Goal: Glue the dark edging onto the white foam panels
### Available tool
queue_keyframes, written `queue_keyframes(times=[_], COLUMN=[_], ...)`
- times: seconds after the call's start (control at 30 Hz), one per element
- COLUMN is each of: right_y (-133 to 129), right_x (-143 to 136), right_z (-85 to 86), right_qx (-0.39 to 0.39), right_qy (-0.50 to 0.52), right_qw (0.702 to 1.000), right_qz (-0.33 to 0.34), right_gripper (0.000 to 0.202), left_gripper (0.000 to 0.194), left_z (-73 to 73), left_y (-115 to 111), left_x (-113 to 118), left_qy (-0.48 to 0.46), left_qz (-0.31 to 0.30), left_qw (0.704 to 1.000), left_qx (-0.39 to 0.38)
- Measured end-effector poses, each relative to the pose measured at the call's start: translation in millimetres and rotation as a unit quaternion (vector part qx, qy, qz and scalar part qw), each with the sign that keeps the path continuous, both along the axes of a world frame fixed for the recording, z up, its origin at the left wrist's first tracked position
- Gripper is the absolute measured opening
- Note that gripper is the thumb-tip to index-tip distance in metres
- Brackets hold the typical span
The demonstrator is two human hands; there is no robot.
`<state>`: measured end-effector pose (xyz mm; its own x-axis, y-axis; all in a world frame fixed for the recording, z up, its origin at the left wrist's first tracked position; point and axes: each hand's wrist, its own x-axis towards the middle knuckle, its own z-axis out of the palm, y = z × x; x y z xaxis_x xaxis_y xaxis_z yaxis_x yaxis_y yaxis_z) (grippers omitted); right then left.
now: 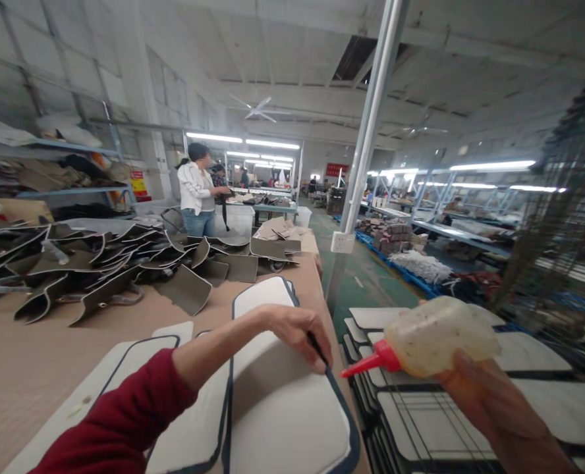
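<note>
My right hand (480,388) is wrapped round a yellowish squeeze bottle (441,336) with a red pointed nozzle (371,361). The bottle lies nearly level, its tip pointing left, close to the edge of a white panel (287,408) with dark edging. My left hand (302,336) reaches across that panel and pinches the dark edging strip (317,347) at its right side. Part of the strip is hidden under my fingers. More white dark-edged panels (194,408) lie beneath and to the left on the brown tabletop (6,355).
A heap of dark olive curved pieces (124,257) covers the table's far side. On the right, a rack (421,421) holds stacked white panels. A metal post (356,171) with a socket box (342,242) rises by the table edge. A co-worker (197,191) stands beyond the heap.
</note>
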<state>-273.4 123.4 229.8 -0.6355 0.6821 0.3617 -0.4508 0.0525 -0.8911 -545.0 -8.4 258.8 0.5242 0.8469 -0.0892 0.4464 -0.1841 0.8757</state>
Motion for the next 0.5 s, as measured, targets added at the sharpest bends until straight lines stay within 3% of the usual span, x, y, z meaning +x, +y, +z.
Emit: queue_keyframes(times=[0.17, 0.5], right_y=[3, 8], right_x=[-12, -12], right_z=[-2.0, -1.7], right_qx=[-0.048, -0.029], right_qy=[-0.024, -0.034], right_qw=[0.998, 0.999], right_qz=[0.039, 0.029], right_gripper=[0.064, 0.065], left_gripper=[0.039, 0.03], left_z=[9.8, 3.7], left_y=[3, 18], left_x=[8, 15], left_qy=[0.003, -0.004], left_qz=[-0.033, -0.069], left_qw=[0.999, 0.997], left_qx=[-0.004, -0.033])
